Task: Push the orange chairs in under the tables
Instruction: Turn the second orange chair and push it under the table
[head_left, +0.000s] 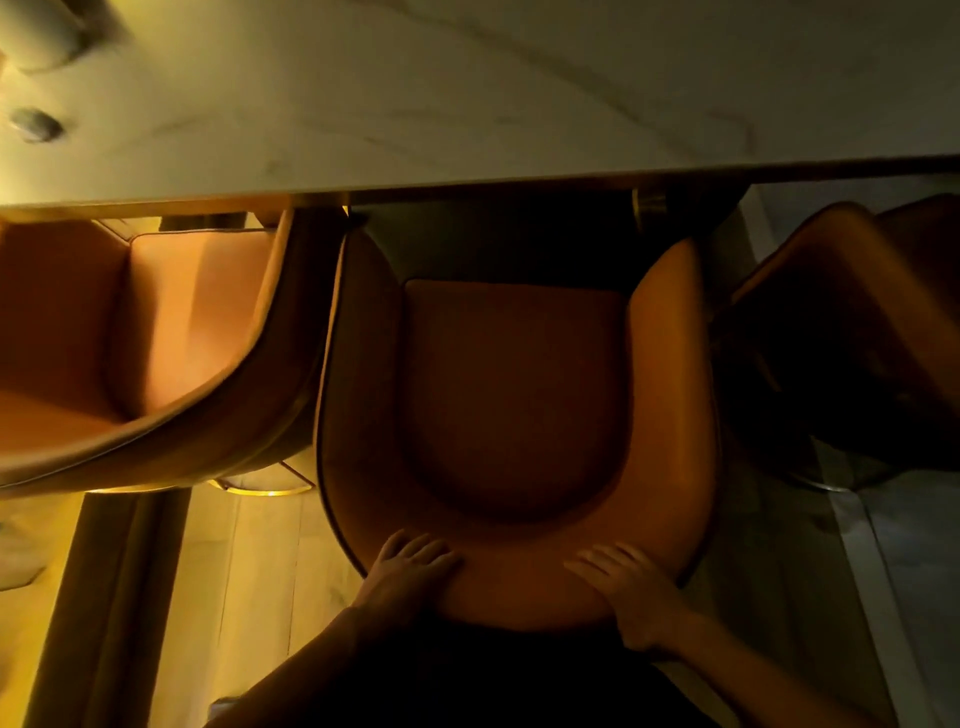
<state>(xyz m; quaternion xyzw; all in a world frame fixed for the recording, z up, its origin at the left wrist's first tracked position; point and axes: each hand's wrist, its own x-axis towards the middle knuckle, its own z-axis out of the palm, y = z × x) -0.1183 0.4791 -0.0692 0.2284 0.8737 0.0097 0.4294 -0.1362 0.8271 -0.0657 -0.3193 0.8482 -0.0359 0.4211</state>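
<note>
Dim, warm yellow light from left; corners blurred, bowed.

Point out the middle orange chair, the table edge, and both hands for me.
middle orange chair (514, 395), head view, seat cushion.
table (467, 179), head view, near edge.
left hand (410, 566), head view, back of hand.
right hand (628, 587), head view, back of hand.
</note>
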